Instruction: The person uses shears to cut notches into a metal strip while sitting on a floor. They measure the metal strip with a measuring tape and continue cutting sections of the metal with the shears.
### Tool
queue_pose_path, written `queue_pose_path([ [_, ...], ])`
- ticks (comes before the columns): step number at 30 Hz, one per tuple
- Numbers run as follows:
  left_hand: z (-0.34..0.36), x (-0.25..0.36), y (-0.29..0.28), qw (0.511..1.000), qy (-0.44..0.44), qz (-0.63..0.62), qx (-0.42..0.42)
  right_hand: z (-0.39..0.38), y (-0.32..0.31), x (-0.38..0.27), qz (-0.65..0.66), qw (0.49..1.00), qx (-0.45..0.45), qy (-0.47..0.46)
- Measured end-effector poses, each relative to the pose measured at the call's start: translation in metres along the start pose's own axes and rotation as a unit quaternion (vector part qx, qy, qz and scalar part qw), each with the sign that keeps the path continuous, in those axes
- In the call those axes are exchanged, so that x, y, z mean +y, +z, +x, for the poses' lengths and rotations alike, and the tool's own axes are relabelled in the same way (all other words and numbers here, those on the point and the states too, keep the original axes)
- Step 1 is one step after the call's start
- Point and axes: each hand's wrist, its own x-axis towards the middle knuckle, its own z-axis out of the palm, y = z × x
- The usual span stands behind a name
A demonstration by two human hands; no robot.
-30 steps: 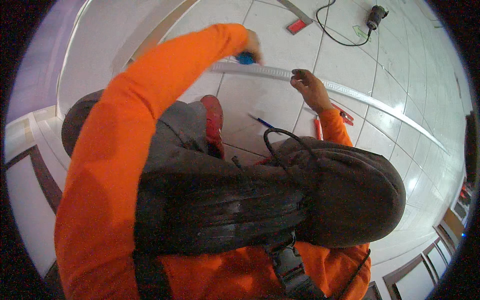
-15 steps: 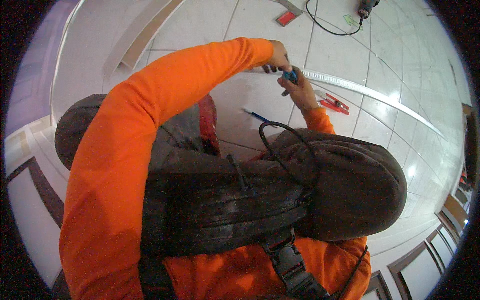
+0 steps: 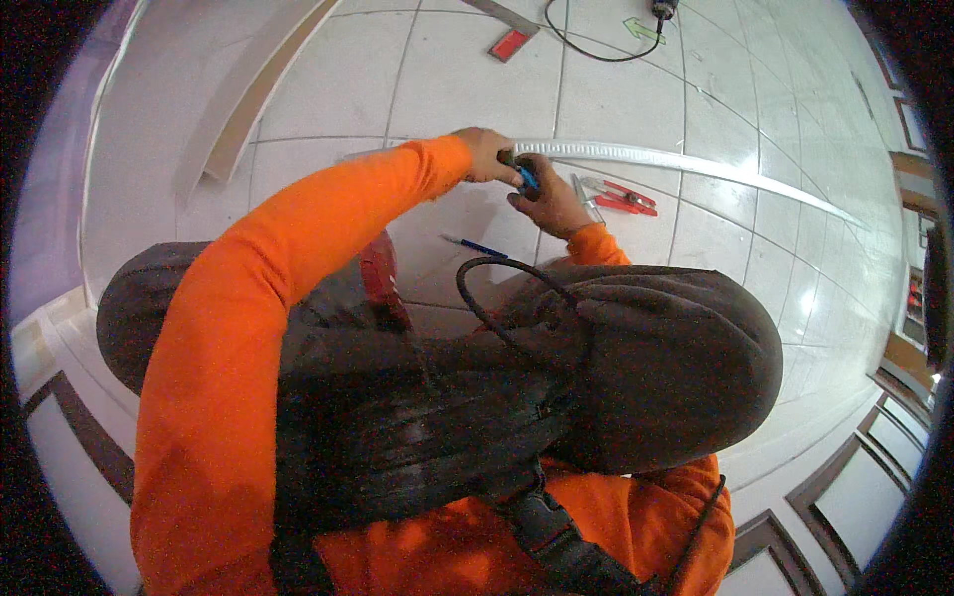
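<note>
My left hand (image 3: pixel 485 154) and my right hand (image 3: pixel 549 204) meet over the floor, both closed on a small blue-and-black tool (image 3: pixel 528 179), largely hidden by my fingers. They are at the long white metal strip (image 3: pixel 696 164) with a patterned face, lying across the tiles; whether they touch it I cannot tell. Just right of my right hand lie red-handled tools (image 3: pixel 623 199), apparently snips, beside a thin metal piece (image 3: pixel 586 199). A blue pen (image 3: pixel 477 245) lies below my hands.
Beyond the strip are a metal square with a red handle (image 3: pixel 510 45), a green arrow marker (image 3: pixel 636 30) and a corded power tool (image 3: pixel 664 10). A long board (image 3: pixel 248 109) leans at the upper left. Framed panels (image 3: pixel 815 497) sit at the lower right. My knees and a black cord loop are below.
My left hand, with the blue tool, and my right hand have come together, and both now grip the tool. The view has shifted, so floor items appear further left.
</note>
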Motion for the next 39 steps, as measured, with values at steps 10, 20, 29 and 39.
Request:
queue_pose_path([
  [10, -0.050, -0.068, -0.141, 0.977, -0.148, 0.141, -0.056, 0.001, -0.145, 0.053, -0.328, 0.944, -0.030, -0.021],
  [20, -0.138, -0.160, -0.055, 0.828, -0.543, 0.063, -0.123, 0.004, -0.186, 0.116, -0.348, 0.936, -0.043, -0.018],
  [29, -0.137, -0.211, -0.030, 0.775, -0.605, -0.040, -0.181, 0.026, -0.160, 0.091, -0.354, 0.929, -0.018, 0.109],
  [39, -0.088, -0.118, -0.034, 0.872, -0.441, 0.204, -0.053, 0.039, -0.169, 0.098, -0.344, 0.931, 0.000, 0.118],
])
